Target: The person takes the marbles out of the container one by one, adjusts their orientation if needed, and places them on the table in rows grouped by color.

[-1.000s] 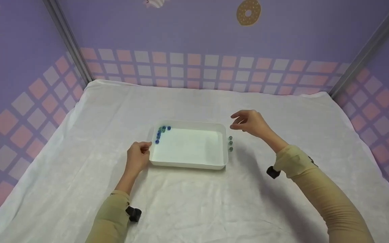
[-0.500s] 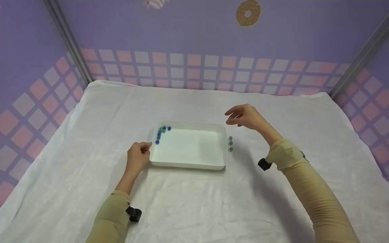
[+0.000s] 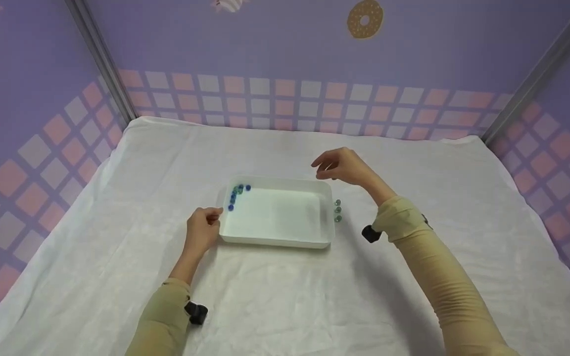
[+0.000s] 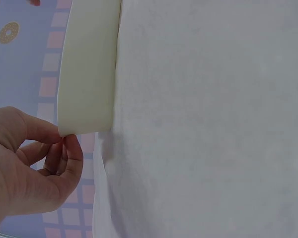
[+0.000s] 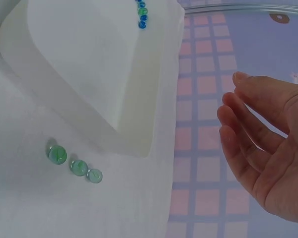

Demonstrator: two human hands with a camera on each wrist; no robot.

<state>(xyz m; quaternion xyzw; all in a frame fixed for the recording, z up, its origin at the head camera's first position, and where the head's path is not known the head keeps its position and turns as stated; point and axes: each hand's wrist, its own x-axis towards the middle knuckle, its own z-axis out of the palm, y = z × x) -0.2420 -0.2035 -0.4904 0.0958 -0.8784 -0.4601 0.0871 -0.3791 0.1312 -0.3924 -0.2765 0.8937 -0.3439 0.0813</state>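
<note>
One pinch: my left hand (image 3: pixel 201 230) has thumb and fingertips on the white rectangular tray (image 3: pixel 275 242) at its left rim, probably to steady it. Blue and green glass marbles (image 3: pixel 232 200) bunch along its far-left corner; maybe it slopes that way. Three pale-green glass marbles (image 3: pixel 338 209) rest on white cloth (image 3: pixel 265 296) just outside the right wall, likely parked within reach. My right hand (image 3: pixel 348 166), loosely curved, holds nothing near the far-right corner.

My sleeves (image 3: pixel 438 267) are pale khaki and creased. A small black box (image 3: pixel 371 234) sits by each cuff (image 3: pixel 398 217), and my hands (image 3: pixel 345 166) are bare
</note>
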